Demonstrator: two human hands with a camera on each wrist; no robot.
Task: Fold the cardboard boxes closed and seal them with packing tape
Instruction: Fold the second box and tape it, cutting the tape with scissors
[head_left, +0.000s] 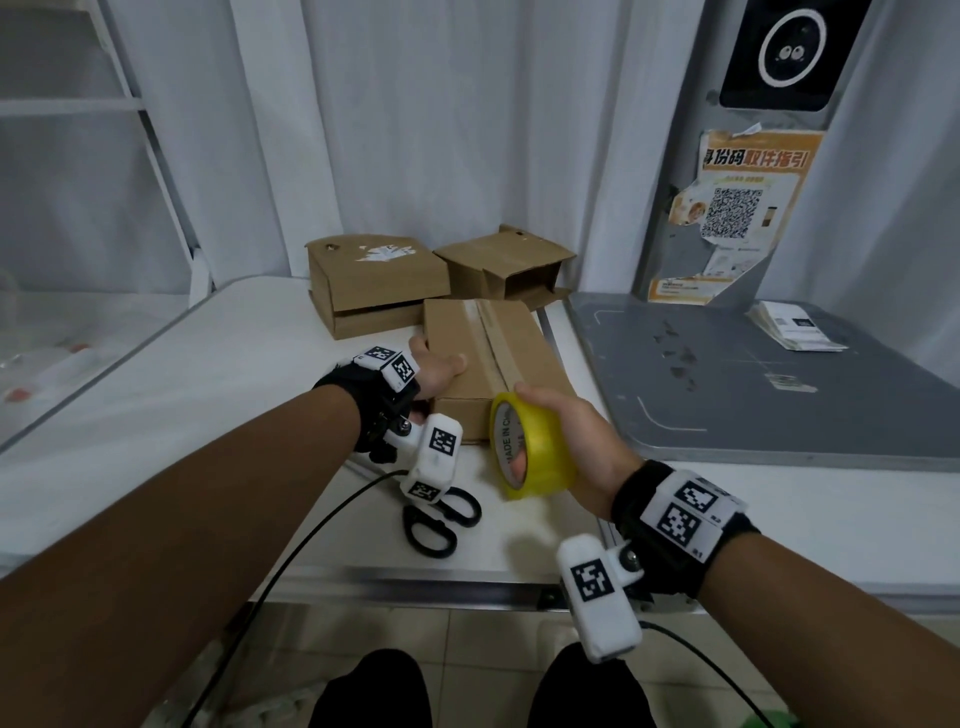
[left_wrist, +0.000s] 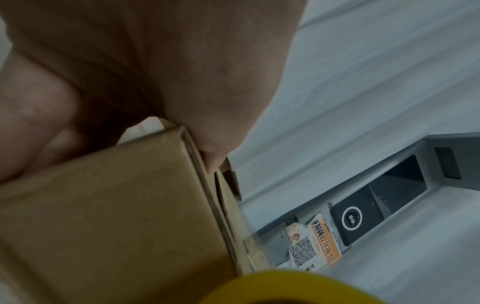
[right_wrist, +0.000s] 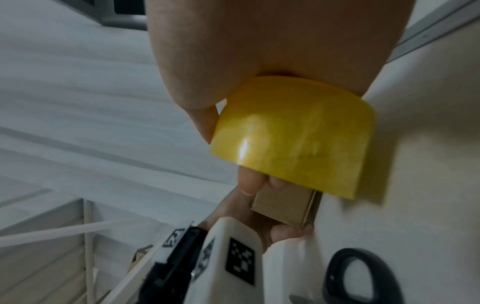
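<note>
Closed brown box (head_left: 488, 358) flat on table, yellow tape roll (head_left: 532, 451) alongside.

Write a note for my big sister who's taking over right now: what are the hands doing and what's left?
Left hand holds the near box steady. Right hand grips the yellow tape roll at the box's near end. That box is folded shut with a tape strip along its top seam. Two boxes behind look unsealed. Scissors lie by the table's front edge. Left: cut the tape, close and tape the others.

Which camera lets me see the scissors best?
The head view: both black handles of the scissors lie in sight on the table, near the left wrist. The right wrist view catches only one blurred handle loop at its edge. The left wrist view shows none.
</note>
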